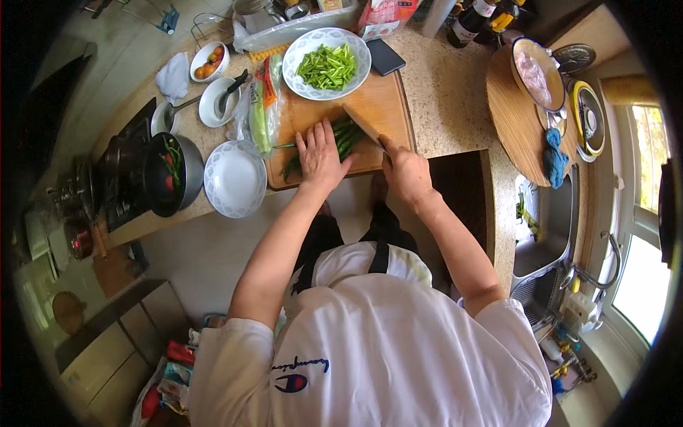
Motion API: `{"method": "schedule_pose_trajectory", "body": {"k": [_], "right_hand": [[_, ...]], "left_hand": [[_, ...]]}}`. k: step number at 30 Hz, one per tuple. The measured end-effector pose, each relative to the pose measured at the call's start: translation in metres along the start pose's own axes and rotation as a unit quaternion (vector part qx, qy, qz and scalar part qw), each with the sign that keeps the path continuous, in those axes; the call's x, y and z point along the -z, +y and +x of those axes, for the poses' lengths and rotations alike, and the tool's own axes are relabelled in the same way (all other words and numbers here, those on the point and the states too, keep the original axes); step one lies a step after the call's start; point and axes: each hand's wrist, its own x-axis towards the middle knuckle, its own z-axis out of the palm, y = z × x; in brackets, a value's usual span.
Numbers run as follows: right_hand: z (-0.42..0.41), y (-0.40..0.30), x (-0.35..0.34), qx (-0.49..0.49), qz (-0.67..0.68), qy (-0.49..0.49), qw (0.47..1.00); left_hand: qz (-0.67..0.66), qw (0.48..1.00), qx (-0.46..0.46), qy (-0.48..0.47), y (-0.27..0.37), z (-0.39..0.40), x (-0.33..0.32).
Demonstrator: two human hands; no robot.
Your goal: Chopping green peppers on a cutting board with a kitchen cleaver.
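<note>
My left hand (322, 157) lies over a bundle of long green peppers (347, 137), holding them down on the wooden cutting board (381, 157). Some pepper ends stick out to the left of the hand. My right hand (410, 172) grips the handle of a kitchen knife (363, 123). Its blade slants up and left across the right end of the bundle; the cutting edge is hard to see. Behind the bundle, on the board's far part, stands a patterned white bowl (291, 61) with chopped green stalks (327, 68). A plastic bag of pale green vegetables (260, 107) lies at the board's left edge.
A patterned white plate (235, 179) and a black pan (189, 176) with peppers stand to the left. Small white bowls (216, 109) are beyond them. A dark phone-like slab (386, 57) touches the board's far corner. Rightward are a round wooden board (504, 120) and a sink (549, 251).
</note>
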Motion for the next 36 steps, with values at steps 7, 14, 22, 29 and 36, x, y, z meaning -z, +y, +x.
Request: {"method": "schedule_pose_trajectory", "body": {"k": [7,14,22,29,36], "right_hand": [[-0.027,-0.052,-0.012,-0.001,-0.147,-0.046,0.988],[-0.029,-0.094,-0.027,-0.058,-0.266,-0.079,0.959],[-0.02,-0.098,-0.016,-0.11,-0.19,-0.113,0.969],[-0.003,-0.102,-0.029,-0.13,-0.191,-0.129,0.964],[0.013,-0.072,-0.04,-0.117,-0.171,-0.063,0.976]], "left_hand": [[0.043,0.997,-0.036,0.045,-0.008,-0.002,-0.031],[0.045,0.995,-0.071,0.046,-0.014,-0.002,-0.046],[0.067,0.988,-0.088,0.105,-0.011,-0.011,-0.044],[0.087,0.992,-0.095,0.004,-0.014,-0.009,-0.043],[0.072,0.994,-0.081,-0.017,-0.007,-0.007,-0.029]]}}
